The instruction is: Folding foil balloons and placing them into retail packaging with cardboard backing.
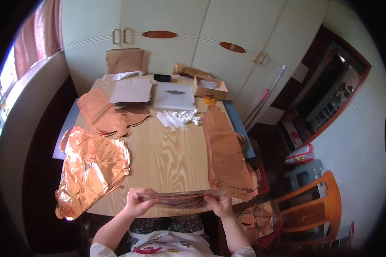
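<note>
My left hand (140,202) and my right hand (220,203) grip opposite ends of a flat brown foil bundle (176,199). It stretches level between them at the table's near edge, seen almost edge-on, so its shape is hard to make out. To the left lies a shiny, crumpled copper-coloured foil balloon (94,165), deflated and hanging partly past the table edge. Beyond it, flat matte copper foil pieces (102,112) overlap. Along the right side, closest to my right hand, runs a long pile of flat copper foil pieces (225,147), with a yellow bunch (209,101) at its far end.
White sticks (171,121) and small white cups (190,116) lie mid-table (167,158). Farther back are a pale stack of sheets (132,91), a clear packet (174,96), a black object (162,78) and an open box (210,87). A wooden chair (328,205) stands at right.
</note>
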A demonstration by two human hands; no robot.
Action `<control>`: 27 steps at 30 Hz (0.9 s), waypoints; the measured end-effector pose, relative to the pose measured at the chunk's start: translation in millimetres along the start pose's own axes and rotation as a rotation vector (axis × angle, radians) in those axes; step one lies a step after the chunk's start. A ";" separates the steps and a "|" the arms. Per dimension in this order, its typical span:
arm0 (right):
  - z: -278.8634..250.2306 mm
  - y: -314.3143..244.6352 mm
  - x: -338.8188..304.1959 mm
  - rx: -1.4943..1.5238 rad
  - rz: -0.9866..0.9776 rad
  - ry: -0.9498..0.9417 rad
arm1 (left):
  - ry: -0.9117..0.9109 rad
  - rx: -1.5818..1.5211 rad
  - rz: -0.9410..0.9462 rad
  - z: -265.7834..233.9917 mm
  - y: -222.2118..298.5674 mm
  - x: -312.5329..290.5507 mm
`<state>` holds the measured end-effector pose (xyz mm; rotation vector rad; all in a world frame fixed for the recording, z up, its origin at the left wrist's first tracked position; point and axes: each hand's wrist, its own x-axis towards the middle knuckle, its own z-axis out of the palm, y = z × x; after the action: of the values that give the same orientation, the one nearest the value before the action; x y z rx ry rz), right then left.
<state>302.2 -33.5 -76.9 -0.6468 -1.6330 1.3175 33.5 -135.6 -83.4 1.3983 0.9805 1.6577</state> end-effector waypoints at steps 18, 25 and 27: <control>-113.7 -66.4 -113.4 0.063 0.031 1.107 | -0.774 0.739 0.909 180.7 1.7 37.6; -299.9 70.3 -29.7 -1.289 0.396 0.646 | -0.588 0.697 0.624 121.2 -7.4 7.0; -296.8 133.0 -6.3 -1.449 0.575 0.437 | -0.476 0.753 0.580 100.7 -9.6 -4.3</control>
<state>548.7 139.1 -200.5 -2.1727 -1.8711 0.0158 134.3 -126.3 -82.5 2.6351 1.0054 1.2281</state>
